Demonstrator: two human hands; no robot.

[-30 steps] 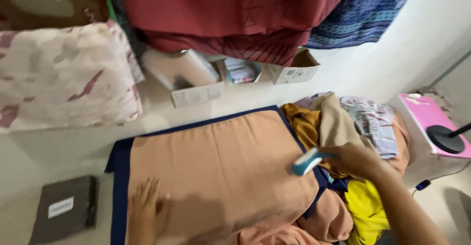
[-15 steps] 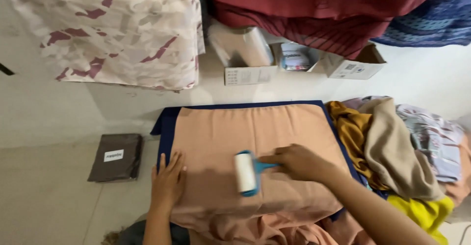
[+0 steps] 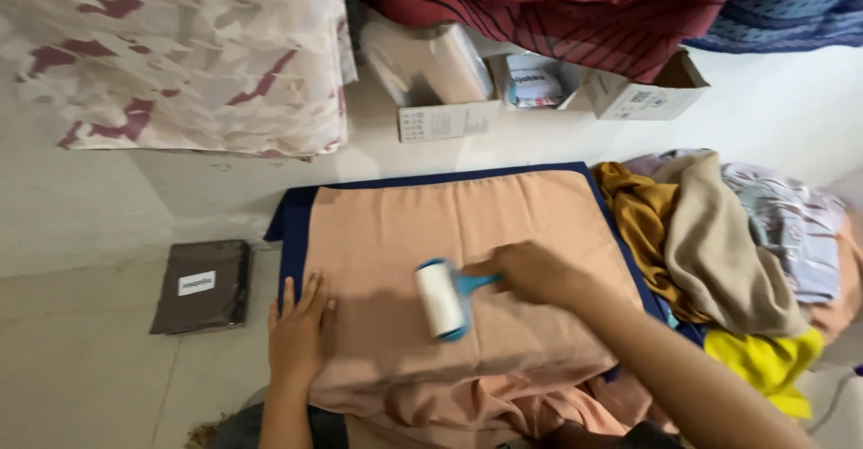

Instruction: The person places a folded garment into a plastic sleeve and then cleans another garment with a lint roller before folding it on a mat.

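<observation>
A peach cloth (image 3: 467, 233) lies spread flat over a dark blue mat (image 3: 292, 220) on the floor. My right hand (image 3: 535, 274) grips the blue handle of a lint roller (image 3: 440, 299), whose white roll rests on the cloth near its middle. My left hand (image 3: 298, 332) lies flat, fingers together, on the cloth's left edge and presses it down. The near end of the cloth is bunched in folds in front of me.
A heap of clothes (image 3: 728, 251) in mustard, beige, grey and yellow lies right of the mat. A dark flat packet (image 3: 202, 285) lies on the floor to the left. Cardboard boxes (image 3: 449, 80) stand against the wall under hanging fabrics (image 3: 180, 53).
My right hand brought the lint roller from the clothes heap onto the peach cloth and rolls it near the middle. My left hand stays on the cloth's left edge.
</observation>
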